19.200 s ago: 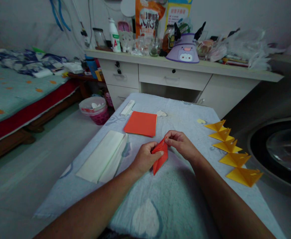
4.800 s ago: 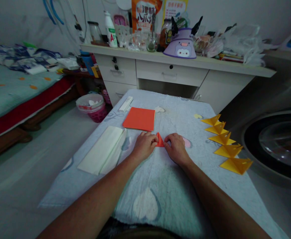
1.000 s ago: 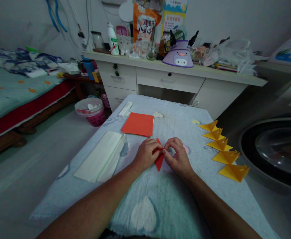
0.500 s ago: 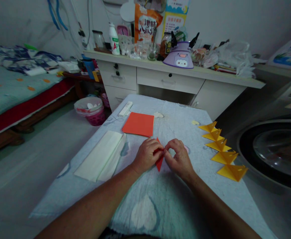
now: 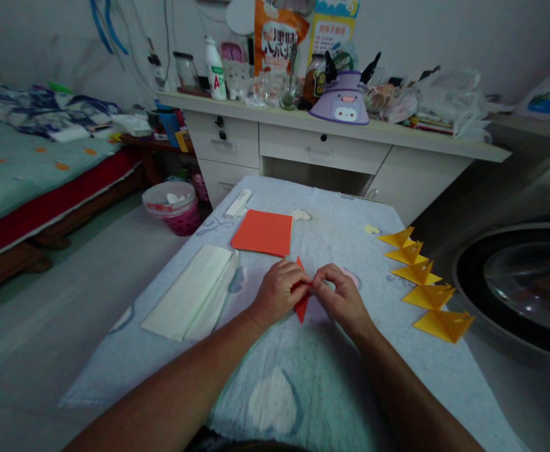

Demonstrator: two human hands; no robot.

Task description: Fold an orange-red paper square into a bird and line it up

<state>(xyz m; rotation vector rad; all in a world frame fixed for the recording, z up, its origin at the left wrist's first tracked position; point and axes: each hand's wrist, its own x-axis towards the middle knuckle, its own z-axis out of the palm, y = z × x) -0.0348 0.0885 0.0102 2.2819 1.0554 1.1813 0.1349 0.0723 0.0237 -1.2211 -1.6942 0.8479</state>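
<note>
A small folded piece of red paper (image 5: 302, 306) is pinched between my left hand (image 5: 279, 293) and my right hand (image 5: 341, 298), just above the pale blue cloth of the table (image 5: 312, 376). Its lower point sticks out below my fingers; most of it is hidden by them. A stack of red paper squares (image 5: 263, 231) lies flat a little beyond my left hand. Along the table's right edge sits a row of several folded yellow paper pieces (image 5: 420, 282).
A folded white sheet (image 5: 193, 298) lies at the left of the table, a white stick-shaped item (image 5: 237, 203) at the far left corner. Beyond stand a cluttered white desk (image 5: 326, 135), a pink bin (image 5: 171, 206), a bed (image 5: 30, 169) at left, and a round drum (image 5: 524, 282) at right.
Over the last second my hands stay closed on the red piece at the same spot; only the fingers shift slightly. Earlier, about five seconds ago, the piece was pressed flat on the cloth.
</note>
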